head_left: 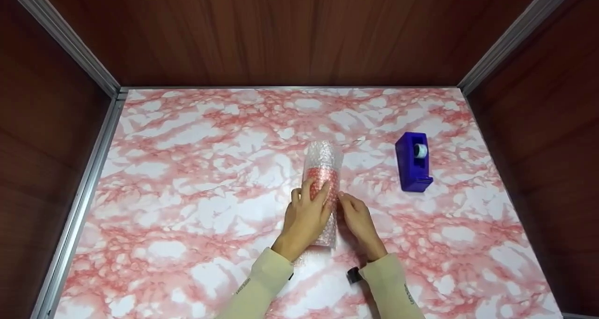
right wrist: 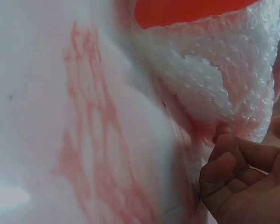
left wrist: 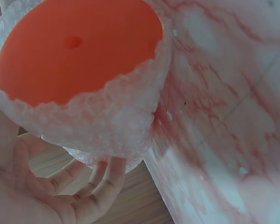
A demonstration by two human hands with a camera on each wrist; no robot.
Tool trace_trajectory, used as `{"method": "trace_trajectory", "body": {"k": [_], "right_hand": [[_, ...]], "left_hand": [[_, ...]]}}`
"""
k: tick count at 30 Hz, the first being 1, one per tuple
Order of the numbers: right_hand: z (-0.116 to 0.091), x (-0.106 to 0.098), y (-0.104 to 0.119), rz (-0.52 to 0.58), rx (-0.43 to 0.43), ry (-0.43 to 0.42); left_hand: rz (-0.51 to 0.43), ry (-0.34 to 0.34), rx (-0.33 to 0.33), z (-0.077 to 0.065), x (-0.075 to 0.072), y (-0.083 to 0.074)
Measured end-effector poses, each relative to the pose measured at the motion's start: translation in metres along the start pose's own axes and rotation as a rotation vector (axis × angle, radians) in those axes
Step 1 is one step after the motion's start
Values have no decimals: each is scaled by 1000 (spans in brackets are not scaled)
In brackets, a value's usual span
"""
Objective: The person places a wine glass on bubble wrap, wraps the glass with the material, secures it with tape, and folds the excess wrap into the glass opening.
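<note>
A red-orange cylinder (left wrist: 107, 46) lies on its side in bubble wrap (head_left: 323, 154). In the left wrist view its flat round end shows, with a small dimple in it. The wrap reaches past the cylinder's far end in the head view. My left hand (head_left: 303, 221) rests on top of the roll, fingers spread and slightly bent, fingertips on the wrap. Low on the roll's right side, my right hand (head_left: 360, 220) has curled fingers and pinches the wrap's edge between thumb and forefinger; the right wrist view shows this hand (right wrist: 247, 182) against the wrap.
A purple tape dispenser (head_left: 412, 162) with a roll of clear tape stands to the right of the hands. The red-and-white marbled table (head_left: 196, 206) has brown wood-grain panels (head_left: 281, 33) on its back and sides, with metal rails (head_left: 75, 216) along the edges.
</note>
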State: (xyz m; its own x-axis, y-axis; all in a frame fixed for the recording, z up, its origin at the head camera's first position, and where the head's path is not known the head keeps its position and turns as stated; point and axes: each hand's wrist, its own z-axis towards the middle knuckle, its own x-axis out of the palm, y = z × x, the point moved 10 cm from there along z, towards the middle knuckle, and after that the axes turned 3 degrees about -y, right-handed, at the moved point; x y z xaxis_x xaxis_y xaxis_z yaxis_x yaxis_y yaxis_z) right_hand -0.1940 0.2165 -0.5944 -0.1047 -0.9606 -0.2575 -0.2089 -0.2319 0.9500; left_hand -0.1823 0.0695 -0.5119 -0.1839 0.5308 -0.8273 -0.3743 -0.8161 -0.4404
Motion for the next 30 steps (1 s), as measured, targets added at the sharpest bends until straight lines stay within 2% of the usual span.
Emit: {"method": "trace_trajectory", "body": {"k": [3,7,11,15,19,26,30], "right_hand": [[-2,-4,6,-39,-49,-18],[-5,-9,16,-33,-115,-21],[-14,-9,37,16,-168,13],[-25,-13,62,24,-229,11],[-30,-16,72,20,-284,-3],[-35,-15,76,19,-321,-11],[-38,-13,83,-42,-385,-34]], "left_hand": [[-45,-23,12,-1,-1,0],[-137,-2,-12,-2,1,5],[-257,41,-65,-4,5,14],[-383,77,-118,-6,11,23],[-492,121,-184,-12,17,33],[-569,188,-216,-19,23,42],[-600,208,-209,-21,24,45]]}}
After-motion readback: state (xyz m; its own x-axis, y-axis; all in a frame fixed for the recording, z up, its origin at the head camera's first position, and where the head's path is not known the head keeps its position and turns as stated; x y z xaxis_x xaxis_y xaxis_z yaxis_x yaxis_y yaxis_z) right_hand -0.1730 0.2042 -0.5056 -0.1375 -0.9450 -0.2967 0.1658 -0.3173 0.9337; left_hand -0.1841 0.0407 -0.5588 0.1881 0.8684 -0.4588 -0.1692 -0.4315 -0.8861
